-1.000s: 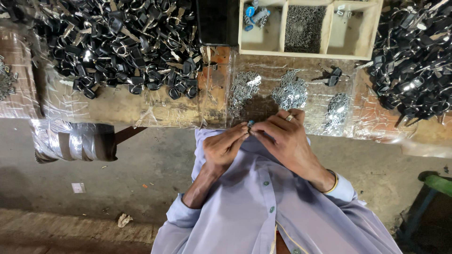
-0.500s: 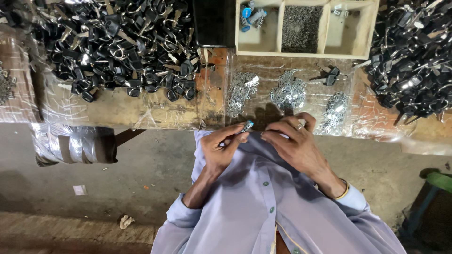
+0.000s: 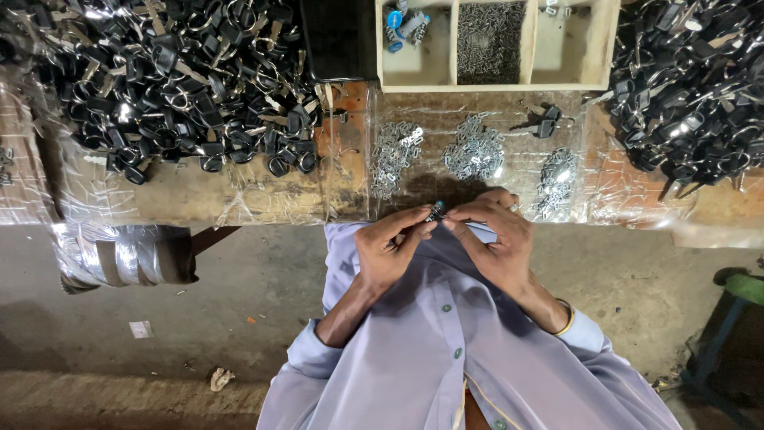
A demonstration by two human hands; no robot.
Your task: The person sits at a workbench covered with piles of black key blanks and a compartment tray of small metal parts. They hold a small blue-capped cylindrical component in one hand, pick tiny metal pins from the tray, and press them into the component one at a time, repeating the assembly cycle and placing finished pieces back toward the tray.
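My left hand (image 3: 390, 248) and my right hand (image 3: 495, 235) meet just in front of the workbench edge, above my chest. Between their fingertips they pinch a small dark cylindrical lock part with a bluish end (image 3: 435, 211). Both hands have fingers curled onto it. Just beyond the hands, three small heaps of shiny metal pieces (image 3: 475, 151) lie on the plastic-covered bench (image 3: 263, 191). A pair of black-headed keys (image 3: 544, 123) lies beside the heaps.
A wooden tray with compartments (image 3: 450, 44) stands at the back, holding small metal pins and blue-capped cylinders (image 3: 395, 20). Large piles of black-headed keys lie at left (image 3: 183, 72) and right (image 3: 688, 80). A green stool (image 3: 744, 291) stands at lower right. Concrete floor lies below.
My hands parted briefly, the left one holding the small part up alone, and have now come together on it again, slightly closer to the bench.
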